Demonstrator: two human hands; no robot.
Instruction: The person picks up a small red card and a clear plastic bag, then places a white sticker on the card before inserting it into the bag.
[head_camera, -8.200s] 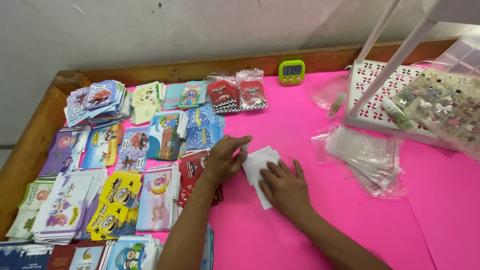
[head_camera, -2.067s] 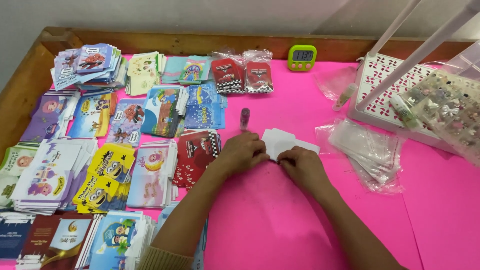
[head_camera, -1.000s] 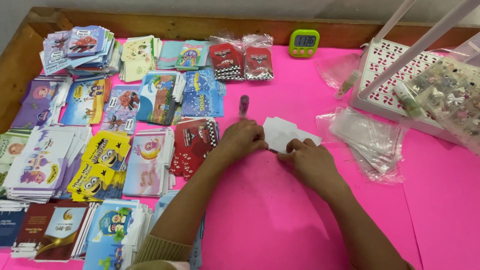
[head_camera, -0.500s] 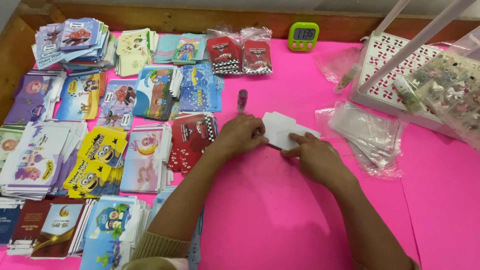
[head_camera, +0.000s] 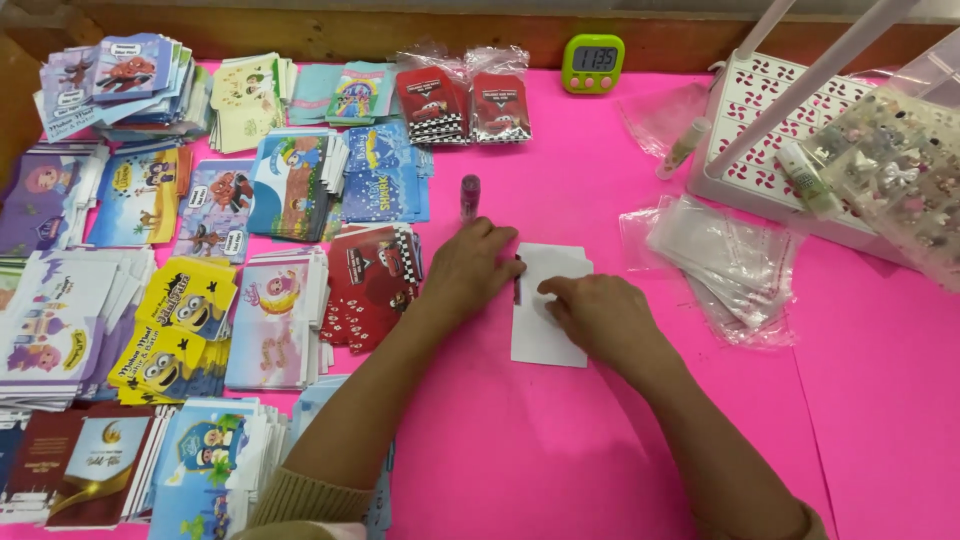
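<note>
Item: white envelope (head_camera: 545, 325), lying flat on the pink table cover (head_camera: 560, 450), blank side up, at the centre of the work area. It sits between the 2 hands and partly under both.

Left hand (head_camera: 470, 268): palm down, fingers close together, fingertips pressed on the envelope's left edge. A thin dark strip shows at that edge; what it is cannot be told.

Right hand (head_camera: 600, 312): palm down, fingers curled and together, resting flat on the envelope's right half, covering part of it.

Nearby: small pink tube (head_camera: 469, 196), upright, just beyond the left hand, not touching it.

Containers and contents:
- White perforated basket (head_camera: 745, 140), at far right, tipped on its side against white rods; a white stick-shaped tube (head_camera: 683, 148) lies at its left rim.
- Clear plastic box (head_camera: 895, 180), far right, holding many small mixed decorative pieces.
- Loose heap of clear plastic sleeves (head_camera: 725, 262), just right of the envelope, flat and empty.

Other: stacks of printed cartoon envelopes (head_camera: 200, 260) fill the left side; green digital timer (head_camera: 592, 64) against the wooden edge.
</note>
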